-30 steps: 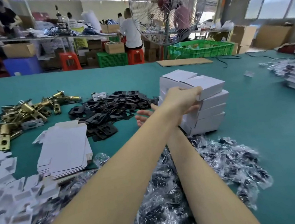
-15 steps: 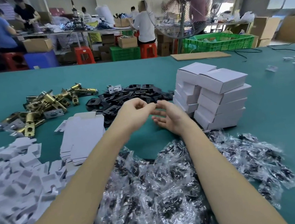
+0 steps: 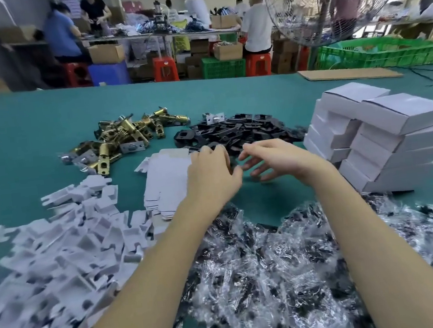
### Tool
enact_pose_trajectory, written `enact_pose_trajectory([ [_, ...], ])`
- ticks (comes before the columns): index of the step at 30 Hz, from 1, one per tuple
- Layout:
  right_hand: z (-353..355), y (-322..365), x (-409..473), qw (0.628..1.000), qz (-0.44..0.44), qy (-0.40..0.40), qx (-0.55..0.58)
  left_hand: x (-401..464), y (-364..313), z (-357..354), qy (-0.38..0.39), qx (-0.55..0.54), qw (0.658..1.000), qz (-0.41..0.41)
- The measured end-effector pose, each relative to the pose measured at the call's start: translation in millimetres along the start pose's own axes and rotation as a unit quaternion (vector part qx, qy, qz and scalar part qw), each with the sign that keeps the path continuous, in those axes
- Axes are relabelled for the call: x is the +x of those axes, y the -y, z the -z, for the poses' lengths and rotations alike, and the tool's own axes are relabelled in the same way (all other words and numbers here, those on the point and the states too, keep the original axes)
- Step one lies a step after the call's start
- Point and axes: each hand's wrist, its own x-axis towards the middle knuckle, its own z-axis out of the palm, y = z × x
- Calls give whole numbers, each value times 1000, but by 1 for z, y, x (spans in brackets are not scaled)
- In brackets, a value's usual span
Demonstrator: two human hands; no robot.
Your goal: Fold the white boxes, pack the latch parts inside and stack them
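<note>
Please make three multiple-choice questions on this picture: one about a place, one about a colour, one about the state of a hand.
1. Where is the stack of folded white boxes?
A. right of the hands
B. left of the brass latches
C. on the green crate

2. What colour is the table cover?
A. red
B. teal green
C. yellow

3. What does the right hand hold?
A. a white box
B. a brass latch
C. nothing

Answers: 1 A, the stack stands at the right, beyond the right hand. 2 B, the cloth is teal between the piles. 3 C, its fingers are spread and bare, beside the left hand.
</note>
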Motion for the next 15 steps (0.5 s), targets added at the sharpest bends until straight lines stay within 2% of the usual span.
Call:
enact_pose_trajectory([
  [2, -3, 7, -2, 999, 19, 8, -29, 1, 6, 3, 36, 132, 989, 59],
  [4, -4, 10, -2, 999, 23, 11, -38, 1, 8, 5, 108, 166, 973, 118],
  [6, -5, 11, -3, 999, 16, 12, -39, 2, 8, 3, 127, 165, 971, 117],
  [9, -8, 8, -3, 999, -3, 28, -33, 2, -1, 4, 88, 73, 991, 67],
  [12, -8, 1, -4, 998, -19, 65, 16, 3, -6, 5, 70, -42, 995, 50],
  [15, -11, -4, -3, 996, -12, 60, 65, 4, -2, 6, 54, -70, 995, 46],
])
